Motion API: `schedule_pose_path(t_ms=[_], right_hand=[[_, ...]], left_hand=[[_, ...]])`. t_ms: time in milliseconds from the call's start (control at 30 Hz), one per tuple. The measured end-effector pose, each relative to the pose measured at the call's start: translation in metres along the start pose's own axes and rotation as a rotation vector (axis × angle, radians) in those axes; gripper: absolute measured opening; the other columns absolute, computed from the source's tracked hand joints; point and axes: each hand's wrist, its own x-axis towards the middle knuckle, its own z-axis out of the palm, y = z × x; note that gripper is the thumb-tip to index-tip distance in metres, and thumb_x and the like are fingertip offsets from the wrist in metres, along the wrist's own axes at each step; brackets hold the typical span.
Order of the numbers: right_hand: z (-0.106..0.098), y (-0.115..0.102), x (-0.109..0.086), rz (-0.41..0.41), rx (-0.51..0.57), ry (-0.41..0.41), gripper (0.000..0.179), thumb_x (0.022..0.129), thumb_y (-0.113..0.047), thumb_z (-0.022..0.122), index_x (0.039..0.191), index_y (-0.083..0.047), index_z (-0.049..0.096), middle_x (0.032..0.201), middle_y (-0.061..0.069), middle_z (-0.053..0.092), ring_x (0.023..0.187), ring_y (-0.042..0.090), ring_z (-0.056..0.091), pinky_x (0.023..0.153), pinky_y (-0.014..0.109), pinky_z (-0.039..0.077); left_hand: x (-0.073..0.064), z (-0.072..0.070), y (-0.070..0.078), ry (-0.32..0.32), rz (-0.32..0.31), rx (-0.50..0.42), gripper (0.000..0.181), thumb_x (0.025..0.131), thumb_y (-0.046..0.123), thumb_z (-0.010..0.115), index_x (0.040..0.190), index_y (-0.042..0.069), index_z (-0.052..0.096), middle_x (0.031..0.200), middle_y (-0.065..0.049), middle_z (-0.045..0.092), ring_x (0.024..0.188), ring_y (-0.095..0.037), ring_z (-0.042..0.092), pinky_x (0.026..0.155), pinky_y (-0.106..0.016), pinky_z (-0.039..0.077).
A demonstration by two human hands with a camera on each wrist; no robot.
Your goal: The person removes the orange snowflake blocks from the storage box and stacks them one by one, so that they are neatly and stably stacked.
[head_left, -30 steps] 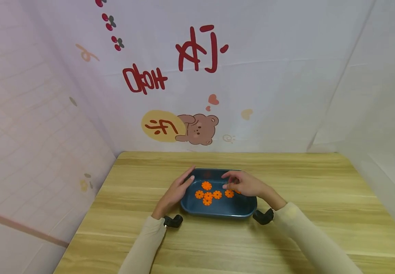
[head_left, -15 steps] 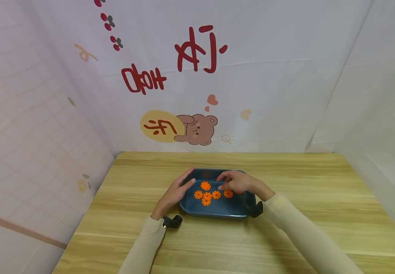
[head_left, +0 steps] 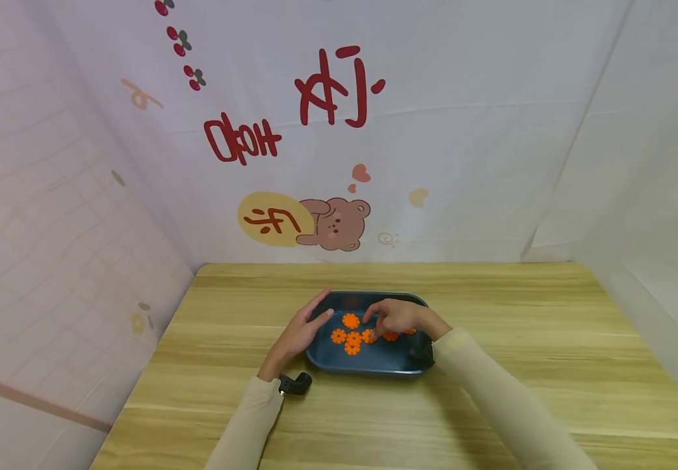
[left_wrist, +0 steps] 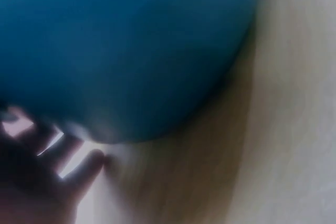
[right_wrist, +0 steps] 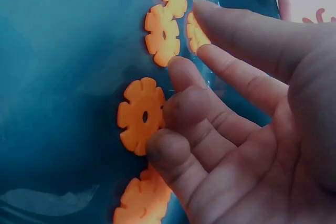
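Observation:
A dark blue tray (head_left: 368, 364) with rounded corners sits on the wooden table, holding several orange notched discs (head_left: 350, 320), flower-shaped with a small centre hole. My left hand (head_left: 301, 333) holds the tray's left side, thumb over the rim and fingers along the outer wall; the left wrist view shows fingertips (left_wrist: 93, 162) at that wall. Over the tray reaches my right hand (head_left: 399, 316), thumb and index finger apart, beside a disc near the middle. In the right wrist view its curled lower fingers (right_wrist: 170, 150) overlap another disc (right_wrist: 134, 124), and nothing is between thumb and index finger.
White cloth walls (head_left: 462, 130) with printed red characters and a bear enclose the table (head_left: 256, 287) behind and on both sides. A black wrist camera (head_left: 297, 384) sits on the left wrist, close to the tray's front left corner.
My right hand has moved left across the tray, from the discs on the right to the one near the middle. The left hand stays at the tray's left side.

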Motion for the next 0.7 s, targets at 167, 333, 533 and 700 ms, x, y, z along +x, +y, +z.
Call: schedule_pose_path(t_ms=[167, 333, 533, 700], right_hand=[[0.002, 0.002, 0.005, 0.005, -0.027, -0.004, 0.034, 0.087, -0.009, 0.072, 0.119, -0.005, 0.063, 0.079, 0.012, 0.072, 0.055, 0.013, 0.048, 0.054, 0.024, 0.038], [0.003, 0.003, 0.007, 0.016, -0.056, 0.012, 0.031, 0.086, -0.013, 0.075, 0.115, -0.008, 0.063, 0.070, 0.008, 0.066, 0.052, 0.012, 0.046, 0.053, 0.025, 0.038], [0.005, 0.002, 0.009, 0.039, -0.106, 0.036, 0.031, 0.084, -0.019, 0.078, 0.110, -0.012, 0.064, 0.066, 0.002, 0.061, 0.054, 0.012, 0.049, 0.054, 0.025, 0.040], [0.008, 0.001, 0.009, 0.043, -0.109, 0.055, 0.029, 0.083, -0.019, 0.079, 0.107, -0.011, 0.064, 0.062, -0.001, 0.056, 0.052, 0.012, 0.046, 0.052, 0.025, 0.038]], left_hand=[[0.007, 0.005, -0.021, 0.038, 0.004, -0.031, 0.058, 0.103, 0.027, 0.051, 0.156, 0.018, 0.031, 0.163, -0.004, 0.024, 0.151, -0.027, 0.018, 0.120, -0.053, 0.013], [0.007, 0.008, -0.025, 0.093, 0.036, -0.060, 0.054, 0.102, 0.024, 0.054, 0.154, 0.020, 0.038, 0.161, -0.001, 0.031, 0.150, -0.027, 0.023, 0.119, -0.055, 0.015], [0.010, 0.011, -0.029, 0.126, 0.048, -0.101, 0.053, 0.101, 0.021, 0.055, 0.152, 0.019, 0.041, 0.158, 0.003, 0.036, 0.148, -0.023, 0.027, 0.119, -0.052, 0.016], [0.009, 0.011, -0.029, 0.129, 0.027, -0.113, 0.052, 0.102, 0.019, 0.054, 0.152, 0.017, 0.041, 0.159, 0.001, 0.035, 0.148, -0.023, 0.026, 0.120, -0.052, 0.014]])
